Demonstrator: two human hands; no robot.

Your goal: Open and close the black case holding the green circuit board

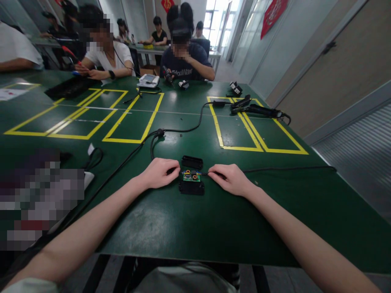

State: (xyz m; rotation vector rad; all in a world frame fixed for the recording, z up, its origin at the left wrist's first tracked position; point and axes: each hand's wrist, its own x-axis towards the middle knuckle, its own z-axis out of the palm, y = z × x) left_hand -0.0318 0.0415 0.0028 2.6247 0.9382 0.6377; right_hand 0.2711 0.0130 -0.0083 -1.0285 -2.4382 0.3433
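A small green circuit board (191,176) with coloured parts lies on the green table (171,219), between two black plastic shell halves, one behind it (192,162) and one in front (191,188). My left hand (159,173) rests curled at the board's left end, pinching the black cable (134,151) that runs off to the back left. My right hand (230,178) lies at the board's right end, fingers closed on a thin black wire (287,168) leading right.
Yellow tape rectangles (255,134) mark the tabletop. Black power adapters and cords (256,109) lie at the back right. Two people sit across the table (183,61), a white device (148,80) between them. A blurred area (39,199) covers the near left.
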